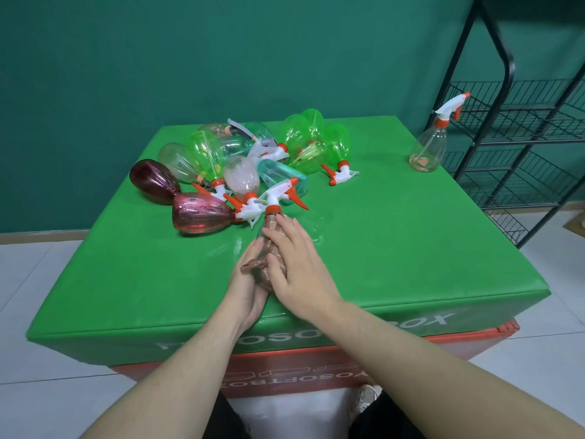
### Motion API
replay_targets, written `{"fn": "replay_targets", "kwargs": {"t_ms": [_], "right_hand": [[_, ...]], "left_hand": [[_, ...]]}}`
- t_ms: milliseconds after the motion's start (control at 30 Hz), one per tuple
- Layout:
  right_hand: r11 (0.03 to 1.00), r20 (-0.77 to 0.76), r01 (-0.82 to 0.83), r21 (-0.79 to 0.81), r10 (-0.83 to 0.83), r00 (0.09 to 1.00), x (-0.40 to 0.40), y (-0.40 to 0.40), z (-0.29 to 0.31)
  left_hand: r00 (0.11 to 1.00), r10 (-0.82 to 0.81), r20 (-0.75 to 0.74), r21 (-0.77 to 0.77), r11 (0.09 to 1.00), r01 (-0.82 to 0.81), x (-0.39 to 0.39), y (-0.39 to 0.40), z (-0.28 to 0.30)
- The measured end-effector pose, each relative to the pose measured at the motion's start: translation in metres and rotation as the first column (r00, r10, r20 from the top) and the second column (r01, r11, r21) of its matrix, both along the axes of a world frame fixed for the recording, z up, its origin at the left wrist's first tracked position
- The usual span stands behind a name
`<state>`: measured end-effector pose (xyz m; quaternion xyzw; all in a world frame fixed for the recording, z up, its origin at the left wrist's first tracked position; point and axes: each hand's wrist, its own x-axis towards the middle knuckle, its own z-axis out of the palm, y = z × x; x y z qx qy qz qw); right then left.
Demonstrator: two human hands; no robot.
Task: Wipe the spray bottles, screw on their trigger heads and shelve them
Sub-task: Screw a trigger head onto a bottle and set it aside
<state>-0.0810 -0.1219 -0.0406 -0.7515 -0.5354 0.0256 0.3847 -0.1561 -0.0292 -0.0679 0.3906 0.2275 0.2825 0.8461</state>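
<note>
Both hands are on one bottle (271, 213) lying on its side near the front middle of the green surface (395, 242), its trigger head pointing to 12 o'clock at the pile (240, 166). The left hand (247, 280) cups it from below at 8 o'clock, fingers curled under, probably to stop it rolling. The right hand (291, 264) lies flat on top, fingers spread rather than closed, pressing a brownish cloth (254, 266) along the body, which looks like wiping.

The pile sits at 11 o'clock, bottles tumbled on their sides, seemingly waiting their turn. One clear bottle (429, 150) stands upright alone at 2 o'clock, close to the black wire rack (512, 122), likely done and staged for shelving.

The bottle's body is almost wholly hidden under cloth and hands, so I cannot tell its colour. The rack is cut off at the right edge. Wet patches glint on the surface beside the hands.
</note>
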Motion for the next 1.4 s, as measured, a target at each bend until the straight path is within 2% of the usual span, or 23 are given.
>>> {"fn": "replay_targets", "kwargs": {"t_ms": [200,367,533,767,900,1033,1167,1267,1400], "right_hand": [[0.996,-0.046,-0.017,-0.085,0.013,0.999,0.013,0.02,0.022],[0.991,-0.179,0.031,-0.133,-0.055,0.982,0.016,0.032,0.029],[0.992,-0.114,0.024,-0.123,-0.038,0.993,0.014,0.028,0.021],[1.0,0.147,-0.024,-0.008,0.024,0.989,0.006,0.005,0.003],[0.997,0.263,-0.061,-0.043,0.07,0.962,-0.004,-0.006,-0.011],[0.995,0.27,-0.074,-0.074,0.091,0.958,-0.013,-0.015,-0.022],[0.992,0.299,-0.107,-0.066,0.122,0.946,-0.012,-0.021,-0.024],[0.993,0.254,-0.112,-0.033,0.117,0.96,-0.01,-0.023,-0.024],[0.995,0.143,-0.104,0.001,0.103,0.984,-0.009,-0.02,-0.016]], "left_hand": [[0.999,-0.017,-0.051,-0.005,1.0,0.017,-0.002,-0.001,-0.001],[0.996,-0.027,-0.081,-0.006,1.0,0.027,-0.001,0.0,0.0],[0.998,0.007,-0.063,-0.022,1.0,-0.008,0.0,0.001,-0.006],[0.999,0.037,-0.026,-0.114,0.993,-0.04,0.0,-0.001,0.0],[0.999,0.049,-0.018,-0.198,0.979,-0.051,-0.004,-0.002,0.002],[0.996,0.058,-0.06,-0.221,0.973,-0.07,-0.005,-0.001,0.003],[0.996,0.067,-0.064,-0.136,0.988,-0.075,-0.005,0.002,-0.001],[0.994,0.1,-0.053,-0.079,0.991,-0.104,-0.002,0.001,-0.003],[0.997,0.069,-0.043,-0.094,0.993,-0.073,-0.002,0.003,-0.005]]}}
